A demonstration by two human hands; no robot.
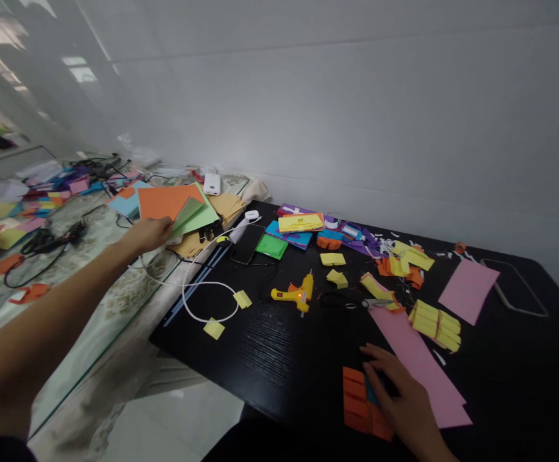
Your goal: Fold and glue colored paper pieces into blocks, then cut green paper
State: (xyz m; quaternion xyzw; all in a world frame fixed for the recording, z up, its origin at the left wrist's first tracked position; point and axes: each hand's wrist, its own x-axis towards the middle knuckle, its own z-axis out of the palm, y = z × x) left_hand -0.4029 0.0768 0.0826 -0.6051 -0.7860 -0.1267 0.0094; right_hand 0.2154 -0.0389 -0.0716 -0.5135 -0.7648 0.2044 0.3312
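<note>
Far out to the left, my left hand [151, 235] is closed on the near edge of a stack of coloured paper. An orange sheet [166, 201] lies on top, and a light green sheet [199, 215] curls up beside the fingers. My right hand [402, 394] rests on the black table with its fingers apart, touching a folded orange paper piece [356, 398] with a bit of blue at its side. Long pink paper strips [418, 359] lie partly under that hand. A folded yellow paper piece [436, 324] and scissors [375, 303] are just beyond it.
A yellow glue gun [296, 294] with a lit orange light lies mid-table. A white cable [186, 301] loops near a dark phone [249, 244]. Paper scraps and folded pieces line the wall side. A glass-topped table [129, 289] stands left, with more paper and black cords.
</note>
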